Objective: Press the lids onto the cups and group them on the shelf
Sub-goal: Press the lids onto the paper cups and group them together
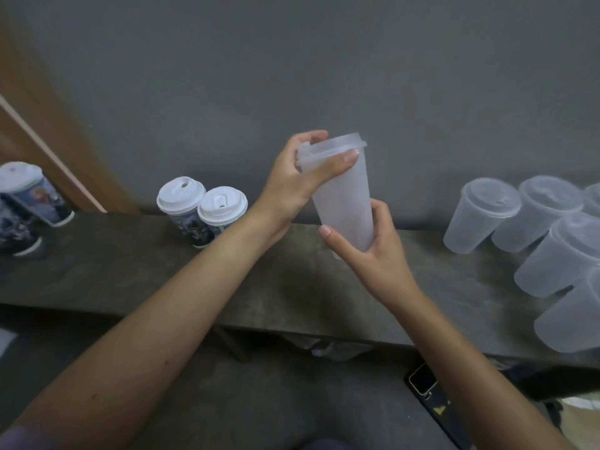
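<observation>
A tall frosted plastic cup is held above the dark shelf, tilted slightly. A clear lid sits on its rim. My left hand wraps around the top, thumb across the front under the lid and fingers curled over the lid's far edge. My right hand grips the cup's base from below and the right.
Several frosted lidded cups stand grouped at the shelf's right end. Two printed cups with white lids stand left of centre, with more printed cups at the far left. A grey wall rises behind. A phone lies below the shelf.
</observation>
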The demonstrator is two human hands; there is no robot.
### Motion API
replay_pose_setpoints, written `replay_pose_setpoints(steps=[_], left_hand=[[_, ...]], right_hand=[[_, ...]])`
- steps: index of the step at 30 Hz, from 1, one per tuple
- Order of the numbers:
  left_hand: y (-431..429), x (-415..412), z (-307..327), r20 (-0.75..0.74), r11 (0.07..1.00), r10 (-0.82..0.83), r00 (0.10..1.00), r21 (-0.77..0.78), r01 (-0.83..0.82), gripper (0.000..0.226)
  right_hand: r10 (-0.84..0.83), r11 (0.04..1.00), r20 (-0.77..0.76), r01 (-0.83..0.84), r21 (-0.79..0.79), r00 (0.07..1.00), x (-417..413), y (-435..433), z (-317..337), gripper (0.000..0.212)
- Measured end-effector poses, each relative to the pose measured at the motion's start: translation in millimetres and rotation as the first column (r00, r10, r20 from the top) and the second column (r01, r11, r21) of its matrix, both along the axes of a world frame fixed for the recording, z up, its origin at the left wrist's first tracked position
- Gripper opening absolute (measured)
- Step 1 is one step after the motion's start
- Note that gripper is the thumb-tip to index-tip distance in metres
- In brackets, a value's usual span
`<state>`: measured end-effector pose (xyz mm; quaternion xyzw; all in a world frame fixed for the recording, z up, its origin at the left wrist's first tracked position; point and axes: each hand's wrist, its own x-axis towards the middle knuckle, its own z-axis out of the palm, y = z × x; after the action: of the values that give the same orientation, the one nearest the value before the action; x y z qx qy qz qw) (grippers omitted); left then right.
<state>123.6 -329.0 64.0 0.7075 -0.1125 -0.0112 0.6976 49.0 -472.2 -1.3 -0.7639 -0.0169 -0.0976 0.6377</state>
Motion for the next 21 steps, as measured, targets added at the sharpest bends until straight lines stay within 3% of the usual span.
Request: replay_pose_setpoints(steps=[4,8,10,12,14,15,16,18,19,21], left_hand=[[10,-2,9,-0.08,0.977,-0.098,0.992,-0.196,0.081,0.086],[20,-10,12,-0.1,0.892,-0.331,0.938,-0.358,0.277,0.07],[22,-15,14,-0.108,0.822,-0.419,0.901,-0.466,0.327,0.077],[21,-19,19,-0.109,0.758,-0.488,0.866,-0.545,0.358,0.083],[19,-22,23,-0.143,0.771,-0.484,0.863,-0.537,0.343,0.083],[17,-24,26,-0.168,0.8,-0.461,0.871,-0.502,0.327,0.079],[17,-25,28,-0.19,0.839,-0.42,0.887,-0.455,0.3,0.073],[20,-27,33,-0.206,0.893,-0.34,0.918,-0.377,0.246,0.066],[23,-29,35,-0.209,0.892,-0.342,0.916,-0.378,0.247,0.068],[26,-35,39,-0.202,0.836,-0.42,0.885,-0.465,0.291,0.072]], right_hand=[[0.012,1.0,0.021,-0.012,0.014,1.0,-9,6,16,0.072],[0.021,1.0,0.0,-0.021,0.01,1.0,-19,10,31,0.063],[0.154,0.972,-0.063,-0.139,0.187,0.986,-24,14,45,0.055],[0.41,0.81,-0.122,-0.299,0.504,0.904,-28,16,59,0.048],[0.544,0.683,-0.109,-0.363,0.634,0.832,-34,17,68,0.049],[0.529,0.701,-0.119,-0.353,0.62,0.84,-37,18,70,0.052],[0.458,0.778,-0.142,-0.319,0.541,0.878,-38,19,71,0.054],[0.206,0.949,-0.168,-0.155,0.275,0.964,-41,23,70,0.058],[0.159,0.966,-0.164,-0.119,0.23,0.973,-44,26,72,0.057],[0.306,0.887,-0.161,-0.22,0.406,0.938,-50,33,79,0.057]])
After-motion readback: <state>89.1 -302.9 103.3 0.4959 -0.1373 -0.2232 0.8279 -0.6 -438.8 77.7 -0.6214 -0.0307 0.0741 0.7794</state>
